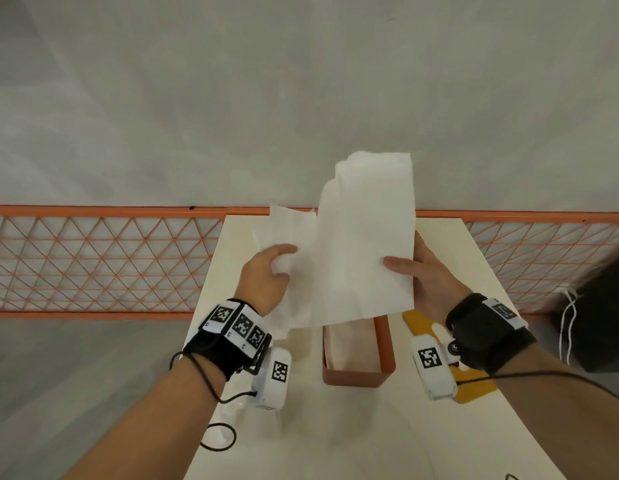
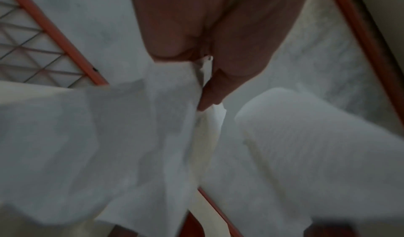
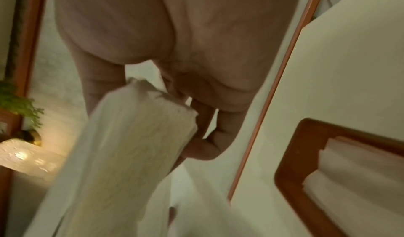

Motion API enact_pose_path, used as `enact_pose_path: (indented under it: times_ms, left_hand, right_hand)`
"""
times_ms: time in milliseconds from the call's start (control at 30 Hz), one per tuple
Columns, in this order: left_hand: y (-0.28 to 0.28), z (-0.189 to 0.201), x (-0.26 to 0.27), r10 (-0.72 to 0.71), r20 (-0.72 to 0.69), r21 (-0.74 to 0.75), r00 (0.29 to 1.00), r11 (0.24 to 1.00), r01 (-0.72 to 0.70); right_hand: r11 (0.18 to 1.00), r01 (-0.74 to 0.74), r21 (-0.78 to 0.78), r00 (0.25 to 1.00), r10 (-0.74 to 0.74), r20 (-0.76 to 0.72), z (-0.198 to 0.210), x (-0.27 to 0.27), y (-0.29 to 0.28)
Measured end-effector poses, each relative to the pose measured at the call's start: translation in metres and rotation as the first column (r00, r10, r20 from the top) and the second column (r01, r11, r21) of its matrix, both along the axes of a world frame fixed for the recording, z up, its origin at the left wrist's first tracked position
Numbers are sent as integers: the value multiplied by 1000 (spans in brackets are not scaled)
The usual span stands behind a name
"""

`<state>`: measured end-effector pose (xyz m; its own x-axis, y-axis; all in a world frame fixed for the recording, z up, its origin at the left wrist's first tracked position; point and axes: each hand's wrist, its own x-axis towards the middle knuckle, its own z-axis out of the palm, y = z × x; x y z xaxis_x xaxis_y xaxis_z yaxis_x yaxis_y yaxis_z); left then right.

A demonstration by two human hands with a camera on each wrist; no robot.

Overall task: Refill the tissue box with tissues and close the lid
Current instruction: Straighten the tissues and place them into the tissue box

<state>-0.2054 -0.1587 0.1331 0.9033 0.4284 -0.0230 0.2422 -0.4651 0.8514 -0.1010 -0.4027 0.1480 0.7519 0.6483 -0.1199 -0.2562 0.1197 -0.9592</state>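
From the head view, a stack of white tissues is held up between the hands: its left edge is pinched by the left hand, its right edge gripped by the right hand. Below them, an orange tissue box (lid off) is seen on the desk, a yellow lid under the right hand.

At the left wrist, loose sheets are pinched by blurred fingers.

At the right wrist, fingers are curled round the stack's end, the box beside them.
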Motion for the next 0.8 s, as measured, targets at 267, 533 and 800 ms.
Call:
enact_pose_path:
  times_ms: [267, 533, 800]
  left_hand:
    - [-18, 18, 2, 53, 71, -646, 996, 763, 5]
    - [-24, 38, -2, 10, 252, -809, 968, 550, 206]
    - [-26, 40, -2, 40, 223, -656, 974, 746, 119]
  right_hand:
    - [998, -62, -22, 998, 61, -12, 5, 1, -4]
    - [988, 32, -151, 998, -23, 56, 0, -7, 6]
    - [918, 222, -330, 952, -130, 278, 2, -11, 16]
